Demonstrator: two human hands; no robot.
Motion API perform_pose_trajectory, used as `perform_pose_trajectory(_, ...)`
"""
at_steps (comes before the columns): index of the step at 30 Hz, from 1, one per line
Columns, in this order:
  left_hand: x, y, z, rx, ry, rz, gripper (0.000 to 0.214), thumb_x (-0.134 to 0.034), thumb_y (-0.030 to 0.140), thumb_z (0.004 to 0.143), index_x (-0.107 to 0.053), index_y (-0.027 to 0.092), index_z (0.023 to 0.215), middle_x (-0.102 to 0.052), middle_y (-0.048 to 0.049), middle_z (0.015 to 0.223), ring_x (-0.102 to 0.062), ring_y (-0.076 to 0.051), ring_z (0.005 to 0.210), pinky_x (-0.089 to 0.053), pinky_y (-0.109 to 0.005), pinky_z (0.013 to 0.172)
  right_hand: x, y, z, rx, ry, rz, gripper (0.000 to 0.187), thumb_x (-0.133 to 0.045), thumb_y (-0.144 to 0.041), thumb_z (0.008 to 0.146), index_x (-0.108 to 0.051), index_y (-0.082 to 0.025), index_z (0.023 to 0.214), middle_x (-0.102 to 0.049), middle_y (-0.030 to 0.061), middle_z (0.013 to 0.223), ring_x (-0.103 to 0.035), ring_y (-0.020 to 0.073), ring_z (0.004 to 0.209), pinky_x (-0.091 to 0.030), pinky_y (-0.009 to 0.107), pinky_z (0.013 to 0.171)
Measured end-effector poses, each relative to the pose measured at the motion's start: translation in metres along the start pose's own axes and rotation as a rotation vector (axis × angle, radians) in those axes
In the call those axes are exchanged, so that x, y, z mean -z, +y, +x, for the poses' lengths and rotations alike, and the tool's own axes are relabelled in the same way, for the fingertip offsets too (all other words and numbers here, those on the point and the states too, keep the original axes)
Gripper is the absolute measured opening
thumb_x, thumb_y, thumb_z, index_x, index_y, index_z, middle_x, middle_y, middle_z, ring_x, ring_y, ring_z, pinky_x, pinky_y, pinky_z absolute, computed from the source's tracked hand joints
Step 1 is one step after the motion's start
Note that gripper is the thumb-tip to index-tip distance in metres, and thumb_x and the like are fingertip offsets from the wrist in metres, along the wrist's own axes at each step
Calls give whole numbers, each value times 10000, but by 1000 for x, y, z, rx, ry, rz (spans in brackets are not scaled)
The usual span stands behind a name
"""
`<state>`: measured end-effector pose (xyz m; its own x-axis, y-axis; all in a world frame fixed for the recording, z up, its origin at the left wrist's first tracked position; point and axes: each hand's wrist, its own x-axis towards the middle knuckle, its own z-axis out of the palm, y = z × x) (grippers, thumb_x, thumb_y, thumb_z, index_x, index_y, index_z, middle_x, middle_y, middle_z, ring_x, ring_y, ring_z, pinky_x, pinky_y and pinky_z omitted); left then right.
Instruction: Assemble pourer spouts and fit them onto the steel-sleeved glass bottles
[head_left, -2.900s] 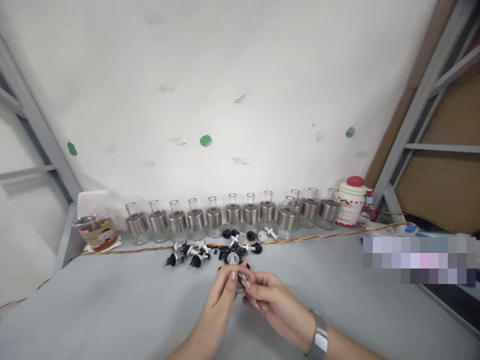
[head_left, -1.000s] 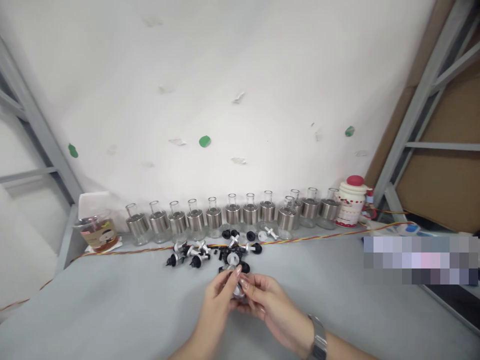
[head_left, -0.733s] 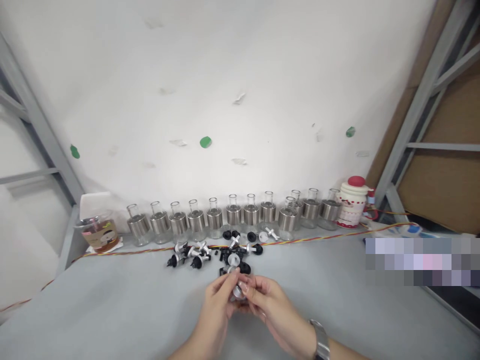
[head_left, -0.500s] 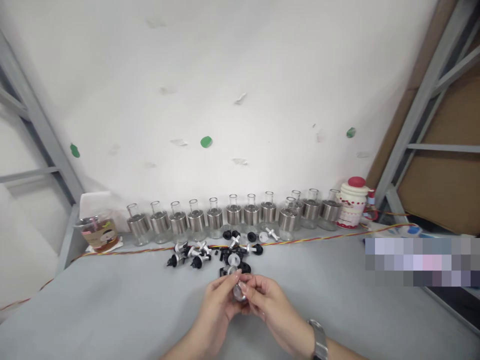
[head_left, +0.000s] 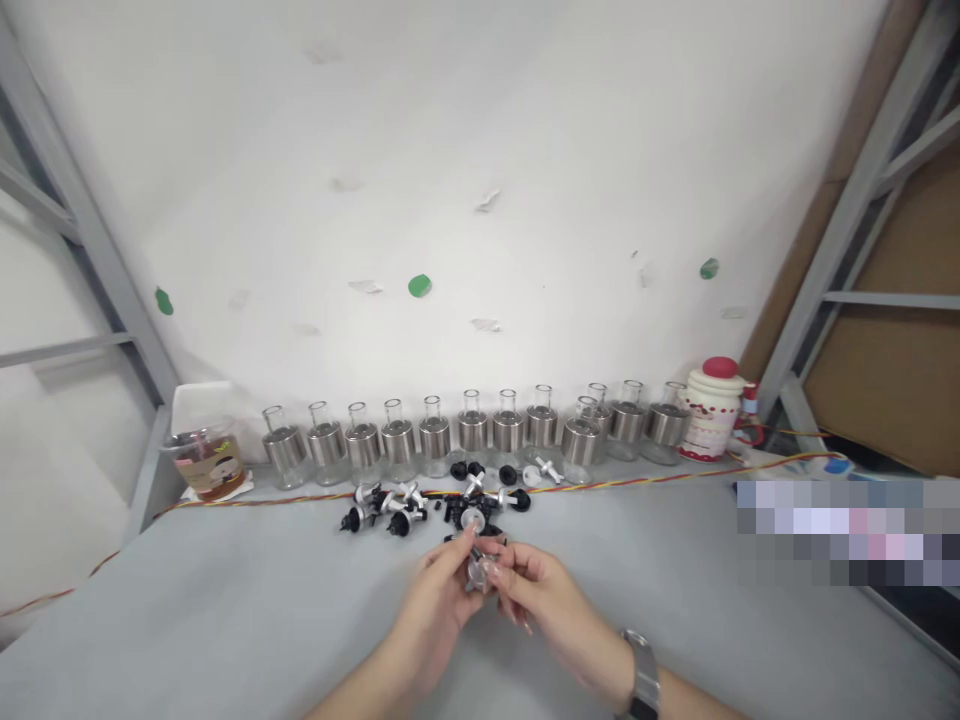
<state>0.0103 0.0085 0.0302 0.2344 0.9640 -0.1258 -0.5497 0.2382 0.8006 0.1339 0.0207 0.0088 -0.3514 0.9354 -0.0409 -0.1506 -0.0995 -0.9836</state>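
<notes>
At the front middle of the table my two hands meet around a bottle pourer (head_left: 478, 573) that shows a clear round disc and a darker stem. My left hand (head_left: 437, 598) pinches it between thumb and fingers from the left. From the right, my right hand (head_left: 538, 590) has its thumb and fingertips closed on the disc's edge. Part of the piece is hidden by the fingers. Just beyond my hands lies a heap of black pourer parts (head_left: 459, 511) with clear discs. Left of that heap are several silver-and-black pourers (head_left: 403, 520).
Along the wall stands a row of glass bottles (head_left: 397, 440) with steel sleeves. A cup of brown drink (head_left: 214, 468) is at the left, a white jar with a red lid (head_left: 709, 415) at the right. A twisted red-yellow wire (head_left: 622, 482) runs across the grey table (head_left: 225, 610).
The view has shifted slightly, so everything sits a little further right. My right fingers have spread a little below the piece, and both hands stay on it.
</notes>
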Motion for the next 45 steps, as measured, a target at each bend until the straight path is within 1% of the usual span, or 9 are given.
perform_pose_trajectory(9,3,-4,-1,40,1,19,296,-545,376,745,-653,101,752,-631,-93,783,-575,-173,724,-463,-273,651,2,7,1,121,80,-213,339,-617,-415,654,-380,-197,547,-447,-55,507,-394,101,517,-300,213,496)
perform_pose_trajectory(17,6,-8,2,35,-17,27,333,-520,392,759,-650,85,736,-626,-96,744,-576,-174,695,-467,-285,635,3,13,1,111,74,-247,299,-581,-344,695,-360,-203,552,-442,-64,470,-379,89,468,-296,205,460)
perform_pose_trajectory(22,4,-5,0,-29,-49,63,276,-534,350,755,-645,99,722,-632,-95,753,-573,-176,662,-459,-287,599,2,7,0,59,49,-242,362,-576,-473,672,-370,-201,549,-414,-76,416,-352,67,371,-270,196,378)
perform_pose_trajectory(26,7,6,2,-52,37,141,275,-572,367,715,-658,106,713,-647,-120,855,-578,-213,775,-451,-293,653,2,2,2,-3,68,-205,460,-493,-631,636,-397,-194,532,-452,-53,409,-371,65,330,-268,192,331)
perform_pose_trajectory(29,16,26,5,-232,196,389,285,-548,399,720,-665,140,741,-636,-101,915,-538,-242,910,-430,-310,736,5,0,5,-20,118,-197,506,-443,-676,629,-403,-189,500,-440,-49,378,-376,65,317,-286,193,332)
perform_pose_trajectory(33,40,54,12,-589,509,1347,279,-467,381,771,-648,169,779,-584,-84,951,-520,-236,904,-393,-342,791,15,0,12,26,152,-249,494,-422,-634,683,-420,-183,483,-407,-57,360,-371,66,315,-296,194,349)
perform_pose_trajectory(37,68,60,20,-528,661,2107,315,-382,308,824,-634,119,815,-571,-134,906,-517,-263,912,-427,-353,737,32,-2,20,128,241,-382,448,-381,-552,762,-447,-181,519,-427,-44,415,-407,88,373,-340,214,401)
perform_pose_trajectory(41,79,54,26,-537,672,2186,305,-394,314,822,-612,122,916,-586,-149,943,-449,-325,1046,-296,-528,885,51,-3,28,370,372,-660,265,-419,-389,799,-580,-180,765,-566,38,752,-538,168,712,-434,273,631)
perform_pose_trajectory(45,70,48,27,-788,696,2148,356,-389,311,827,-514,116,1098,-509,-179,1132,-304,-338,1192,-178,-575,952,62,3,32,501,307,-914,361,-445,-215,778,-494,-249,1134,-473,55,1162,-403,207,1083,-319,364,931)
